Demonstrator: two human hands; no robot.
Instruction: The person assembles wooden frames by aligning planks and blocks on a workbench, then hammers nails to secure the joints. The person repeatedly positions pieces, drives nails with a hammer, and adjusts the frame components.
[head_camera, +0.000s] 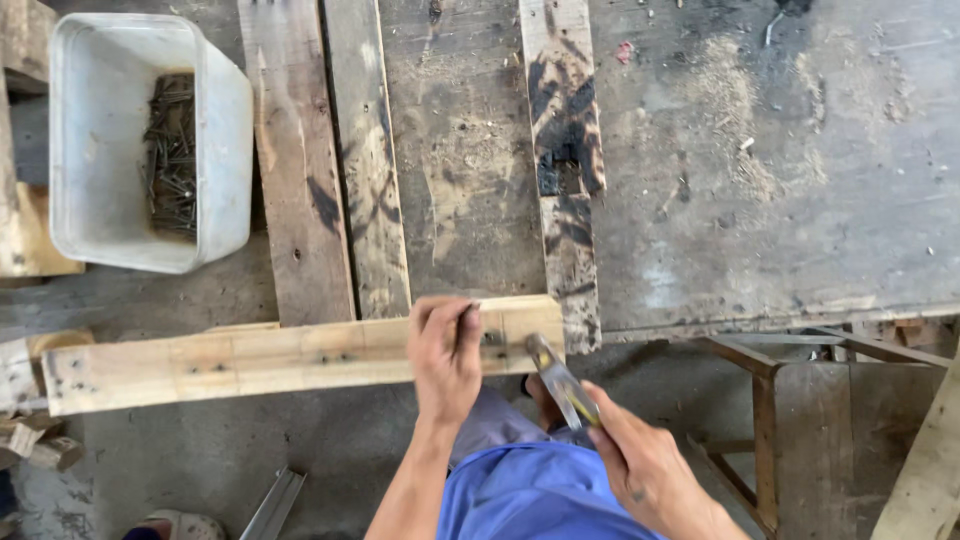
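The pale plank (250, 360) is lying crosswise over the near ends of 3 darker boards (330, 170), and it serves as the landmark here. The left hand (445, 355) is resting on the plank near its right end, fingers curled together and pinching something small and dark, probably a nail (467, 318), though it is too small to tell for sure. The right hand (650, 475) is hanging just below and right of the plank's right end, clamped around the handle of a hammer (558, 380), whose head is touching or almost touching the plank's lower edge. Above the plank's left half, a white tub (215, 130) is sitting on the desk (780, 150), holding a heap of dark nails (172, 150). Right of the plank, beyond the desk's edge, a wooden frame (765, 400) is standing. Below the plank, blue clothing (530, 495) is covering the person's lap.
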